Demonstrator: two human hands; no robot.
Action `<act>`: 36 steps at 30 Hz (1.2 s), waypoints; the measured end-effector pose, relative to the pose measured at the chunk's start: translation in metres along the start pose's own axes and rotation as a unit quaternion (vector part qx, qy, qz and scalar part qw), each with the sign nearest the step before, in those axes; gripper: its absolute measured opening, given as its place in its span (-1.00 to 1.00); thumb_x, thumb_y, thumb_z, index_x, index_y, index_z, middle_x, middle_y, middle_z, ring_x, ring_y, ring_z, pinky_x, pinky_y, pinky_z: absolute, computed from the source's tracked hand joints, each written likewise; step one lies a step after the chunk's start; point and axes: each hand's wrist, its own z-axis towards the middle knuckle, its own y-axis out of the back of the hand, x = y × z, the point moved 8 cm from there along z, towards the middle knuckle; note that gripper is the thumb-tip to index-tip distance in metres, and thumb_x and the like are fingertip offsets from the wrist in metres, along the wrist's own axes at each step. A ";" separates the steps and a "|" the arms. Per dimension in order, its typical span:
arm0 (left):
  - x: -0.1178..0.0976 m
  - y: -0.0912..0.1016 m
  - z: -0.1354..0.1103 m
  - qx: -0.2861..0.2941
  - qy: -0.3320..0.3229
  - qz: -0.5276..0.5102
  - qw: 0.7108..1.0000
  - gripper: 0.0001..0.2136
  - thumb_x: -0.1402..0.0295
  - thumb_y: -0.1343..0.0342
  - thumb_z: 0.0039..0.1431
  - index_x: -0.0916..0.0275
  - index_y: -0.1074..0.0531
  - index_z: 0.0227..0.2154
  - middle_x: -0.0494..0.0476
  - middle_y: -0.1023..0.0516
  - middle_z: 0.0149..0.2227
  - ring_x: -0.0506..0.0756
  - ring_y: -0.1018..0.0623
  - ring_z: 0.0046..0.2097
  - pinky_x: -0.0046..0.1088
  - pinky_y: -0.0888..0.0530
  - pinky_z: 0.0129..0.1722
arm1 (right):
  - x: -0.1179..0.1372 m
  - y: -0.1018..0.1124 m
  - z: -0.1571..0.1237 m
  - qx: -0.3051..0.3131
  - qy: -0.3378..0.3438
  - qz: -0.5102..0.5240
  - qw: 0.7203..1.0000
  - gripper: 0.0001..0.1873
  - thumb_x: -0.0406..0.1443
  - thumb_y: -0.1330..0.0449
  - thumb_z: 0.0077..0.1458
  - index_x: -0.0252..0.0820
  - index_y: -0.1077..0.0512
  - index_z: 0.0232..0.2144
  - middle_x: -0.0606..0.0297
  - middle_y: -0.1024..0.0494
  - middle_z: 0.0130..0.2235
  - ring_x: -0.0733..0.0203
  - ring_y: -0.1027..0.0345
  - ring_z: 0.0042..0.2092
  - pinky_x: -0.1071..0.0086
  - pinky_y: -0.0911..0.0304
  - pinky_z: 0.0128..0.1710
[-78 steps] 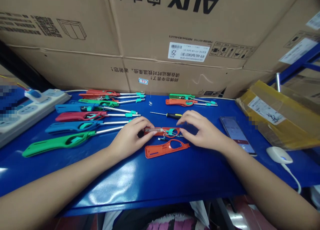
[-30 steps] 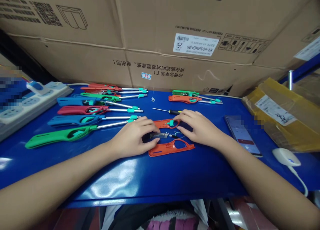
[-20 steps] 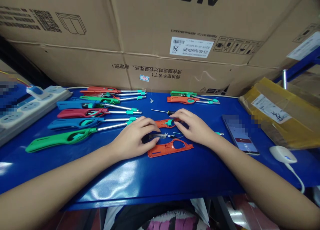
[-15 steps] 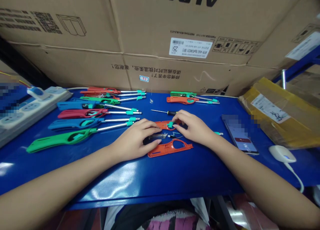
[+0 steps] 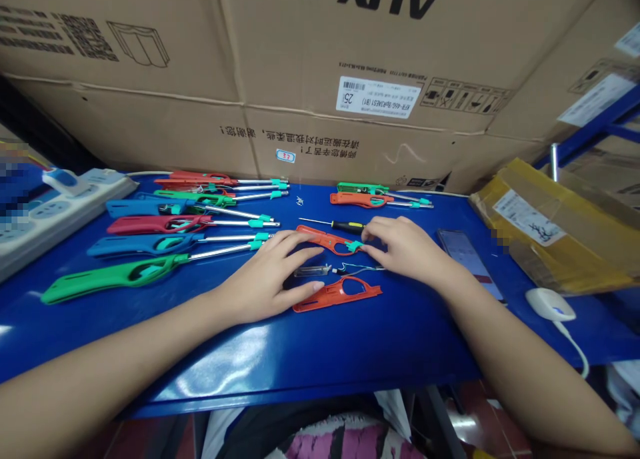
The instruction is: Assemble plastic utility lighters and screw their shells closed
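Note:
An orange lighter lies taken apart on the blue table (image 5: 320, 352). Its lower shell half (image 5: 337, 294) rests by my left thumb. The clear inner tube with wires (image 5: 314, 270) lies between the two halves. My left hand (image 5: 267, 276) lies flat with fingers spread, arching over the tube's left end, its index finger near the upper shell half (image 5: 325, 238). My right hand (image 5: 405, 246) pinches that upper half at its teal trigger (image 5: 356, 246).
Several assembled lighters (image 5: 150, 246) in green, blue and red lie at the left, two more (image 5: 370, 198) at the back. A small screwdriver (image 5: 345, 226), a phone (image 5: 463, 249), a power strip (image 5: 55, 202), a white mouse-like device (image 5: 547, 304) and cardboard boxes (image 5: 350, 79) surround the work spot.
The upper orange shell half has been drawn away from the inner tube and turned at an angle; my right hand shifted right with it. My left hand stayed over the tube.

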 end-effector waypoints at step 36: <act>0.003 0.009 0.001 -0.052 0.029 -0.046 0.997 -0.63 0.16 -0.05 0.39 0.22 -0.43 0.13 0.26 -0.51 0.14 0.24 -0.47 0.16 -0.09 -0.43 0.18 | 0.011 -0.011 -0.001 0.015 0.055 0.000 0.998 -0.85 -0.24 -0.19 0.28 -0.14 -0.52 -0.17 0.16 -0.51 -0.11 0.07 -0.39 -0.04 0.23 -0.35 -0.10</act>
